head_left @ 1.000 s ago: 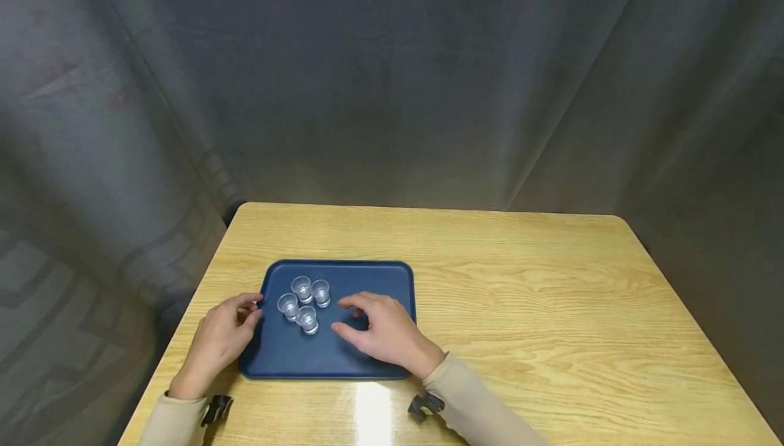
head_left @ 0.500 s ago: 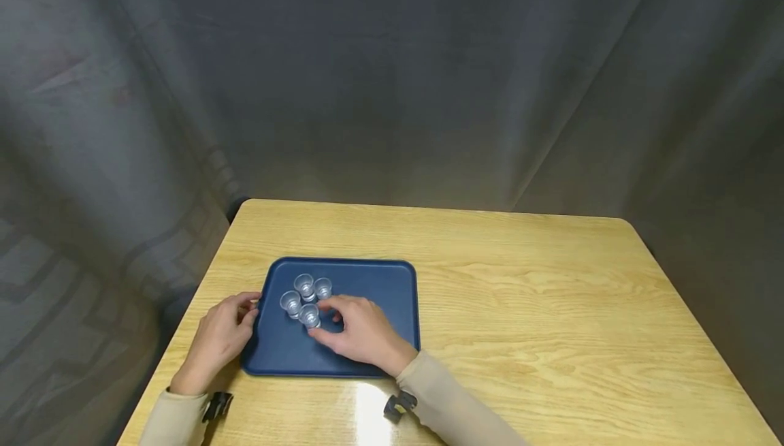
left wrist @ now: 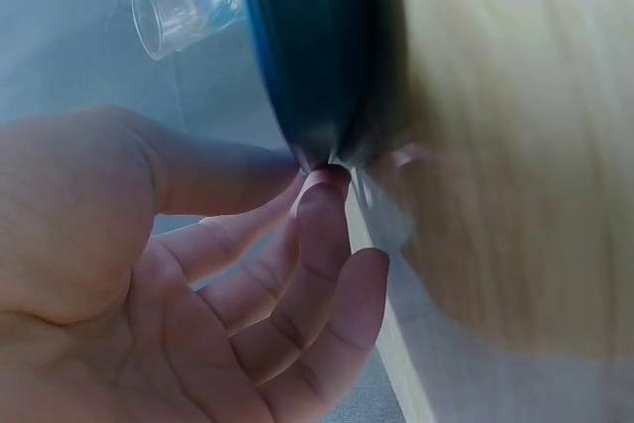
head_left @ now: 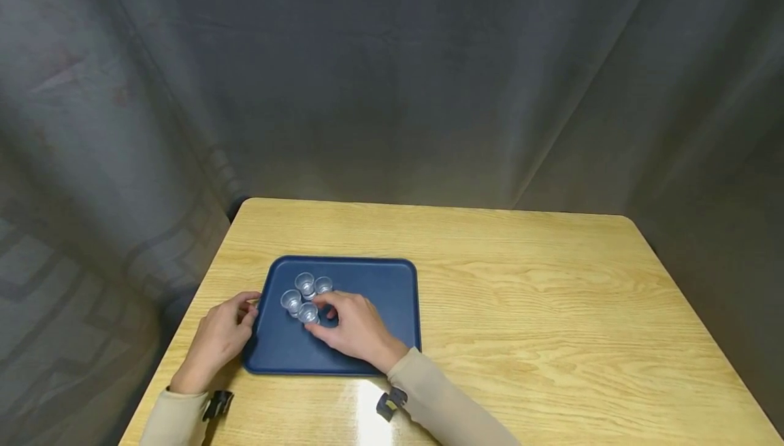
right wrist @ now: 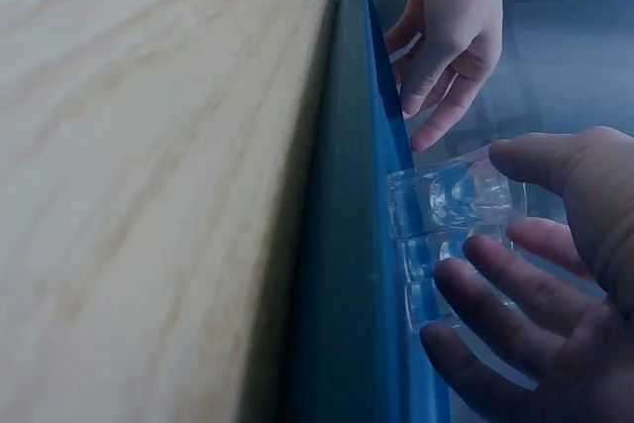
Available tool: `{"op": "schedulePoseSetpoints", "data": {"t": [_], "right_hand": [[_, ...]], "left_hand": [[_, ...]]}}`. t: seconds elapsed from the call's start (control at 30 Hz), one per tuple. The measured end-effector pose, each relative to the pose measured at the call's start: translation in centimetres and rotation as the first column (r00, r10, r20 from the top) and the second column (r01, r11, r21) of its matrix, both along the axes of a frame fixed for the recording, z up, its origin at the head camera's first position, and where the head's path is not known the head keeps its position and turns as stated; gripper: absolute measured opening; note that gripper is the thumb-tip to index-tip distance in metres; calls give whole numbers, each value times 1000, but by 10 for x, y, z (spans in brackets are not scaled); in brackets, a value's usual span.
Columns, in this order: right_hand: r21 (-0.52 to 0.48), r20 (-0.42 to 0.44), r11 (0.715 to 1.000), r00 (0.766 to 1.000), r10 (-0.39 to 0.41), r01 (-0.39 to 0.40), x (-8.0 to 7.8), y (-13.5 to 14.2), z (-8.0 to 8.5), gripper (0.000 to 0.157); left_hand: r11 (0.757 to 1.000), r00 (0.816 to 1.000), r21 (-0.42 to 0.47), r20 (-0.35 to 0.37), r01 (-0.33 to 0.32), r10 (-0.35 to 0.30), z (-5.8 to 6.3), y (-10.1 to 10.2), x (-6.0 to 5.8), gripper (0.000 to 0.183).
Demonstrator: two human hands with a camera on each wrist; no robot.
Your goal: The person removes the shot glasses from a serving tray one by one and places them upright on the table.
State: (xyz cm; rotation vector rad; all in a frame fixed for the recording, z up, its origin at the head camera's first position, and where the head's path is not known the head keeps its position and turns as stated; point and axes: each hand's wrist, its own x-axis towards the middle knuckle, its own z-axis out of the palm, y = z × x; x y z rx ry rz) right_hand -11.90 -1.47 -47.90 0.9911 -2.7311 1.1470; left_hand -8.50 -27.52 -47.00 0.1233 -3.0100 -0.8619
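Small clear shot glasses stand upright in a cluster on the left half of a blue tray (head_left: 373,282). My right hand (head_left: 358,329) pinches the nearest shot glass (head_left: 308,314) between thumb and index finger. The right wrist view has the thumb on the rim of that shot glass (right wrist: 464,193), with the other fingers spread. Three more glasses, among them the left one (head_left: 290,301), the back one (head_left: 305,284) and one partly behind my fingers (head_left: 323,285), sit close by. At the tray's left edge, my left hand (head_left: 217,337) pinches the rim (left wrist: 287,96) between thumb and fingertip.
The tray lies on the left part of a wood-grain table (head_left: 551,310). Bare tabletop stretches to the right and behind it. A dark grey curtain (head_left: 392,92) hangs around the back and sides. A black strap piece (head_left: 392,403) hangs at the right wrist.
My right hand has moved left across the tray to the nearest shot glass, and its thumb and index finger have closed on it. The left hand has stayed at the tray's edge.
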Motion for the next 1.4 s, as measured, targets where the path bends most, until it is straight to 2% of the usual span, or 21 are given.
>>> {"op": "schedulePoseSetpoints", "data": {"t": [0.73, 0.97, 1.4], "right_hand": [[-139, 38, 990, 999, 5, 0, -4, -4, -11, 33], [-222, 82, 975, 997, 9, 10, -5, -1, -12, 32], [-330, 68, 942, 997, -29, 50, -7, 6, -14, 31]], "left_hand": [[1000, 1000, -12, -1, 4, -4, 0, 1, 1, 34], [1000, 1000, -19, -6, 10, -10, -1, 1, 1, 34], [1000, 1000, -26, 9, 8, -8, 0, 1, 2, 35]]}}
